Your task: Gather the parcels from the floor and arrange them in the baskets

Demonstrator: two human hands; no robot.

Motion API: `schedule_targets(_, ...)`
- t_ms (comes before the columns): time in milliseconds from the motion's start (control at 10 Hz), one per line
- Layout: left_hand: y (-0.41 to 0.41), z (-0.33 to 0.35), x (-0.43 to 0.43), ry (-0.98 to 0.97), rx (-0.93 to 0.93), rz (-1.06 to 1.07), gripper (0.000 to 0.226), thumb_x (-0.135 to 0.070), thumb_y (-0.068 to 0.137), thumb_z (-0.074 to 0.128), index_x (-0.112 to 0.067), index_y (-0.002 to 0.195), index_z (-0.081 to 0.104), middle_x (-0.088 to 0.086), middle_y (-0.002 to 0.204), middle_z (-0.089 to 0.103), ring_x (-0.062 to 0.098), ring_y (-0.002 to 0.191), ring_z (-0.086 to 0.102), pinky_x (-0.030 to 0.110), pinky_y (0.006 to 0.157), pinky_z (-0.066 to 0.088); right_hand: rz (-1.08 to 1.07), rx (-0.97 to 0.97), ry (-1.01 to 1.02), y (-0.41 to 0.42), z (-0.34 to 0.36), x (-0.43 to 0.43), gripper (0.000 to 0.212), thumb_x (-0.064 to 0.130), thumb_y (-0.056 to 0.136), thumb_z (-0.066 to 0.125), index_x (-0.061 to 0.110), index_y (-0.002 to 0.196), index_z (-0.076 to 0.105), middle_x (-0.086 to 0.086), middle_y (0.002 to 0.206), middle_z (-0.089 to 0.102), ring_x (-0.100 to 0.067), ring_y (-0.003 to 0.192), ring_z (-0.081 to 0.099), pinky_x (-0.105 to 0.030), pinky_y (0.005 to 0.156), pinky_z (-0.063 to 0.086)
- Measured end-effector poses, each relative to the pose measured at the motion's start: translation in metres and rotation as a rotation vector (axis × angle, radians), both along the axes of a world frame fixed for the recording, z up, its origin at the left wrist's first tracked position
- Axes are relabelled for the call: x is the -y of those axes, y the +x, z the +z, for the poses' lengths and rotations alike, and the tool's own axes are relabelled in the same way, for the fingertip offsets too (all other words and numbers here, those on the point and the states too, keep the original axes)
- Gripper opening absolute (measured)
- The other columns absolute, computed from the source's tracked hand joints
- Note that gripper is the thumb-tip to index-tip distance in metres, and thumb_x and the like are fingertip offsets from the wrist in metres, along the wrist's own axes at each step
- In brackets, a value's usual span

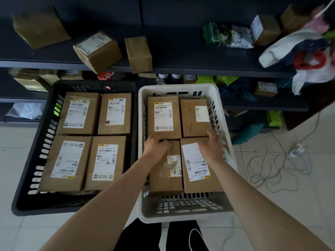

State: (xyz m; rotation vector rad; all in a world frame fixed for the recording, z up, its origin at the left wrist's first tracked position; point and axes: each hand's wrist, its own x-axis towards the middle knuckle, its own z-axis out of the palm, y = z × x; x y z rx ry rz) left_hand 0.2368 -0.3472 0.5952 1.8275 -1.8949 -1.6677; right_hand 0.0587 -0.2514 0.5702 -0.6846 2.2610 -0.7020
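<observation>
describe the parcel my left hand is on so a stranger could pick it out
Find the white basket, right of the black basket. Of its four brown parcels, it is the near-left parcel, gripped at its far edge by the left hand. It alone has crinkled tape over a small label.

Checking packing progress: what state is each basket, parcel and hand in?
Black basket, holds four parcels lying flat, labels up.
White basket, holds four parcels lying flat.
Left hand, fingers curled over far edge of near-left parcel.
Right hand, on far edge of near-right parcel; grip unclear.
</observation>
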Motion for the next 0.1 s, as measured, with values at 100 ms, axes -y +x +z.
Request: schedule_targets(100, -0.0045, 0.0097, -0.0014, -0.029, -0.102, 0.025, 0.020, -0.014, 0.091, 0.044, -0.017, 0.099, 0.062, 0.004, 0.094, 0.065, 0.020, 0.074, 0.059, 0.026, 0.062, 0.049, -0.020, -0.017, -0.063, 0.0024, 0.0074, -0.0013, 0.062, 0.024, 0.088, 0.055, 0.024, 0.147, 0.038, -0.005, 0.155, 0.029, -0.028, 0.143, 0.029, -0.053, 0.114, 0.030)
